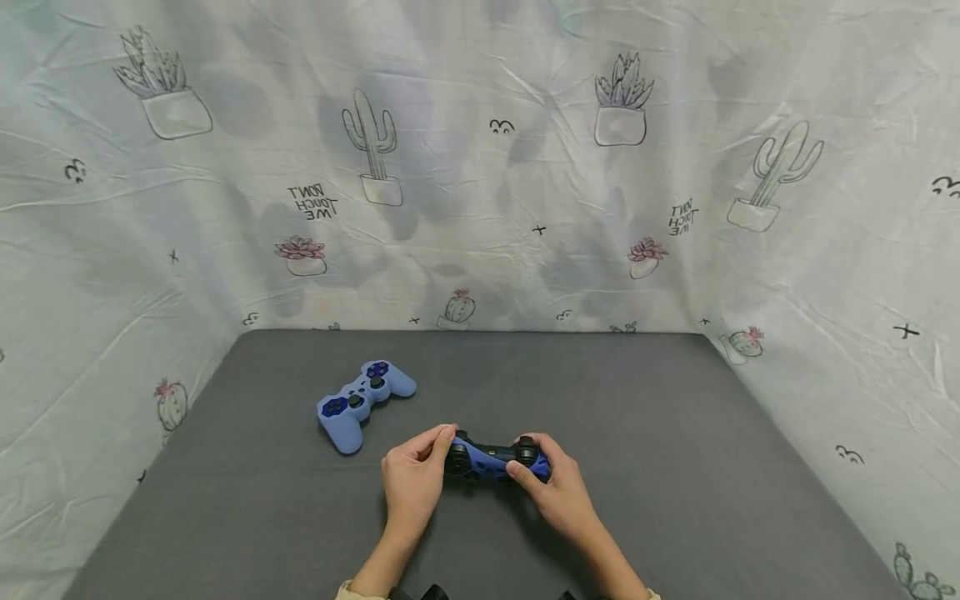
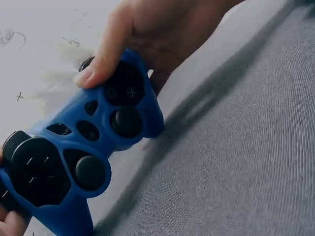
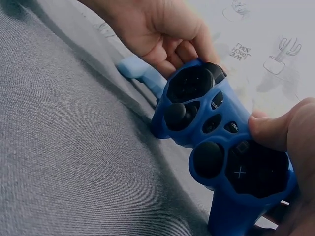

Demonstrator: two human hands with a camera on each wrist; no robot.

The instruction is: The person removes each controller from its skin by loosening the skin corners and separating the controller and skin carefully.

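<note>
A black game controller in a dark blue silicone cover (image 1: 491, 460) (image 2: 83, 147) (image 3: 221, 142) is held just above the grey mat, near its front middle. My left hand (image 1: 416, 475) grips its left end, fingers curled round it (image 3: 167, 34). My right hand (image 1: 551, 483) grips the right end, thumb over the face buttons (image 2: 96, 69) (image 3: 275, 130). A second controller in a light blue cover (image 1: 363, 402) lies on the mat to the left, untouched; a part of it (image 3: 140, 71) shows behind the left hand.
The grey mat (image 1: 675, 467) covers the table. A pale cloth printed with cacti (image 1: 480, 167) walls it in at the back and on both sides.
</note>
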